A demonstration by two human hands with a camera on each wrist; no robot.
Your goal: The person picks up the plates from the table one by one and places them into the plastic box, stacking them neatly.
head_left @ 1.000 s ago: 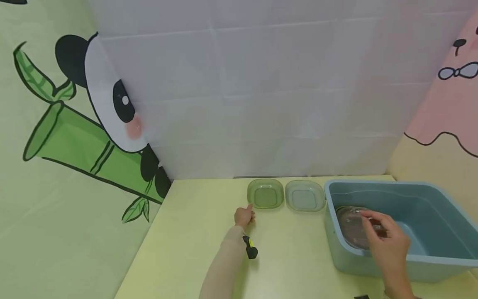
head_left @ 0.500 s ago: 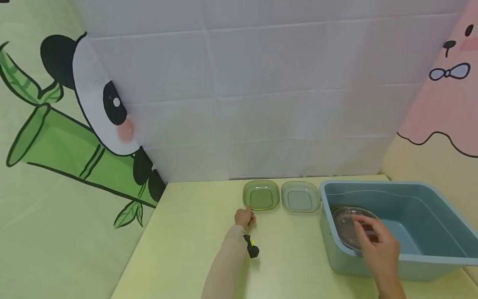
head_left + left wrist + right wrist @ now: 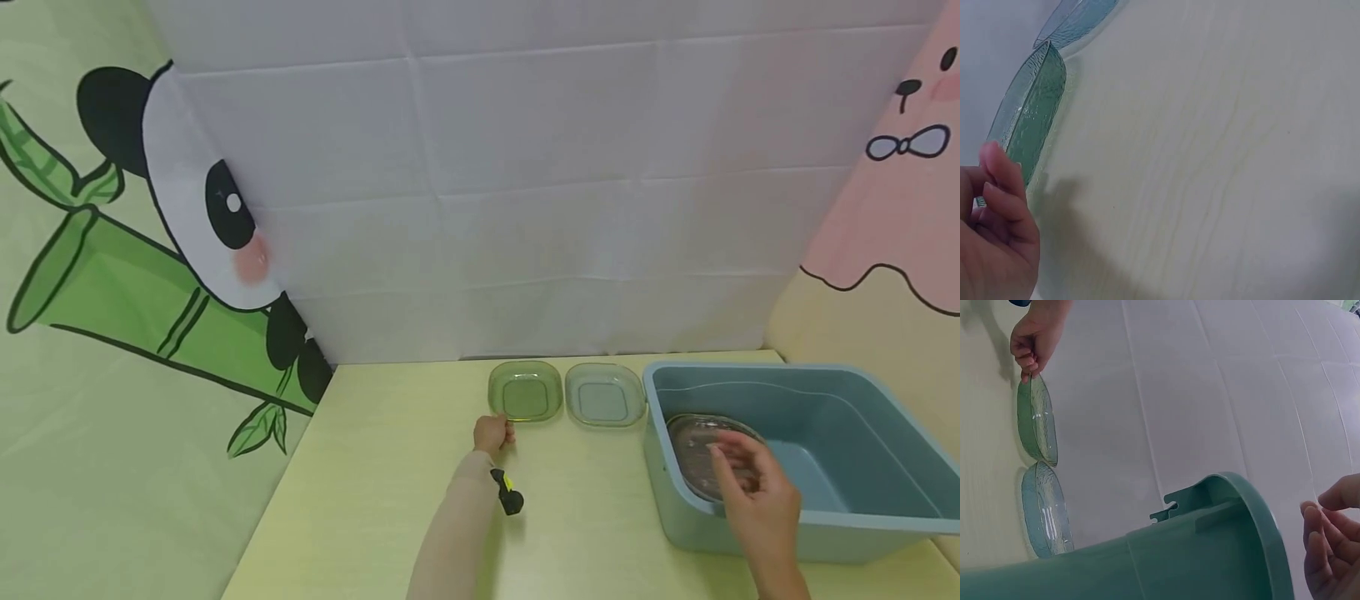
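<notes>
In the head view, a translucent green glass dish [image 3: 525, 392] stands at the back of the table, and my left hand [image 3: 491, 433] is at its near-left corner. The right wrist view shows the left hand's thumb and fingers pinching the end of this green dish [image 3: 1034, 419]. A pale blue glass dish [image 3: 604, 395] sits to its right. My right hand [image 3: 757, 492] hovers over the near-left part of a blue-green plastic tub [image 3: 885, 525], fingers loosely curled, with nothing visible in them. Below it inside the tub lies a clear, round-edged glass dish [image 3: 693, 458], partly hidden by the hand.
The pale yellow tabletop [image 3: 360, 500] ends at a white sheet [image 3: 525, 208] behind the dishes. Cartoon-printed cloth [image 3: 75, 417] hangs on the left. The tub's left wall is close beside the blue dish.
The view shifted slightly. My right hand has moved a little left over the tub, its fingers curling slightly more. The left hand stays at the green dish, and the dishes keep their places.
</notes>
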